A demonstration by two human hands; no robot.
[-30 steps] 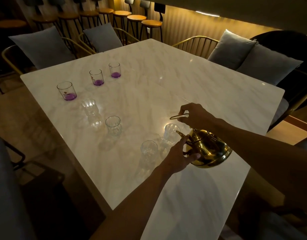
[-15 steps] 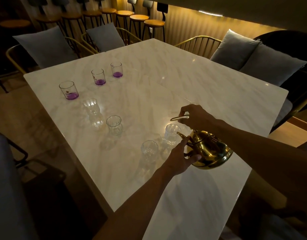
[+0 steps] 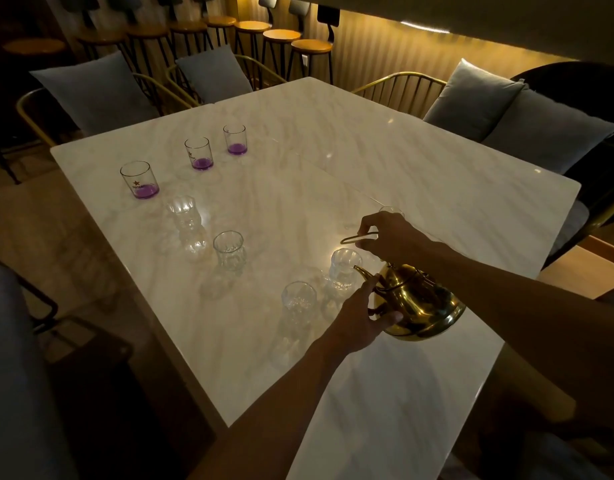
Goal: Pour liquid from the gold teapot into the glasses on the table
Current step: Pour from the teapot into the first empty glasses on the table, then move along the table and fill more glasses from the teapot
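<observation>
The gold teapot (image 3: 419,306) hangs tilted over the near right part of the marble table (image 3: 367,161). Its spout tip is at the rim of a clear faceted glass (image 3: 343,268). My right hand (image 3: 388,233) grips the teapot's thin wire handle from above. My left hand (image 3: 359,318) steadies the pot's side, fingers along the spout and thumb on the belly. Another clear glass (image 3: 298,299) stands just left of my left hand, and two more (image 3: 229,251) (image 3: 182,211) stand further left. A glass rim (image 3: 390,210) peeks out behind my right hand.
Three straight tumblers with purple liquid at the bottom (image 3: 141,180) (image 3: 198,154) (image 3: 235,140) stand in a row at the far left. Chairs with grey cushions (image 3: 471,98) ring the table, and bar stools (image 3: 281,36) line the back wall.
Both hands and the teapot keep nearly the same pose, with the spout staying at the same glass. Only the view has shifted slightly.
</observation>
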